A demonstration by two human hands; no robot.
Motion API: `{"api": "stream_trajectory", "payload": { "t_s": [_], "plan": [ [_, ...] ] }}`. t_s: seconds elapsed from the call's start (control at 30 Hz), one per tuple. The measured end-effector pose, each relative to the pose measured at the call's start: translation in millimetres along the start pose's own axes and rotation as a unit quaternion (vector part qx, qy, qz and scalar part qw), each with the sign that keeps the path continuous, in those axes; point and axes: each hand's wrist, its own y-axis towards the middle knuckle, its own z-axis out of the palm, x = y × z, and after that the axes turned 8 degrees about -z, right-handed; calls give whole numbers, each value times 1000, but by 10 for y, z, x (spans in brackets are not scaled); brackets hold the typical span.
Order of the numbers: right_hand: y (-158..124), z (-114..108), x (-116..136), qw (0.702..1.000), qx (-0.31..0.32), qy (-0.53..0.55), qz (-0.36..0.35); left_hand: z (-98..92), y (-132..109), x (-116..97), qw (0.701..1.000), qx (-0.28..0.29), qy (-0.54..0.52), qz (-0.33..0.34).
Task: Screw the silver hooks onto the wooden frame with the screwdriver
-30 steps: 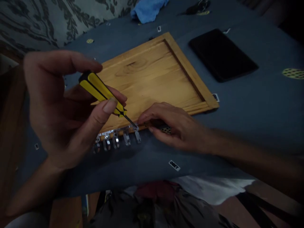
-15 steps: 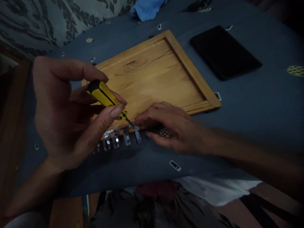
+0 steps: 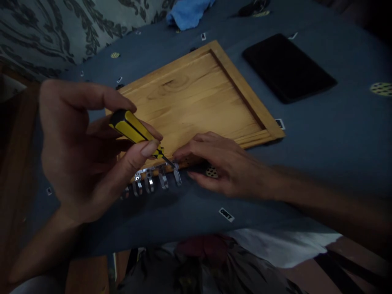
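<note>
In my left hand point(image 3: 72, 159) is a small yellow and black screwdriver point(image 3: 134, 128), held by the handle between thumb and fingers. Its shaft slants down to the right, and the tip meets the top of the rightmost metal hook point(image 3: 177, 177). Several such hooks hang in a row along the near edge of a shallow wooden tray point(image 3: 239, 87), which lies with its recessed side up. My right hand point(image 3: 222, 163) grips that near edge just right of the hooks, fingers on top and thumb below. The leftmost hooks are partly behind my left hand.
A black tablet-like slab point(image 3: 288, 67) lies right of the tray on the dark blue cloth point(image 3: 321, 147). At the back are a blue rag point(image 3: 190, 14) and a dark object point(image 3: 252, 8) too dim to name. Patterned fabric point(image 3: 45, 32) rises at the far left.
The screwdriver handle and my left hand have shifted slightly left and down, while the tip stays at the rightmost hook. My right hand holds nearly the same place.
</note>
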Motion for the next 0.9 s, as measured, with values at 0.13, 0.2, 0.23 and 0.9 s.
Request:
{"api": "stream_trajectory", "payload": {
  "t_s": [0.13, 0.2, 0.23, 0.9],
  "plan": [
    [-5, -2, -4, 1000, -2, 2, 2, 18, 12, 34, 998, 27, 63, 1],
    [-4, -2, -7, 1000, -4, 5, 1, 35, 20, 12, 998, 30, 51, 10],
    [-2, -2, -8, 1000, -5, 7, -1, 42, 26, 1, 999, 28, 45, 6],
    [6, -3, -33, 1000, -4, 3, -24, 35, 26, -177, 996, 54, 25, -69]
  ]
}}
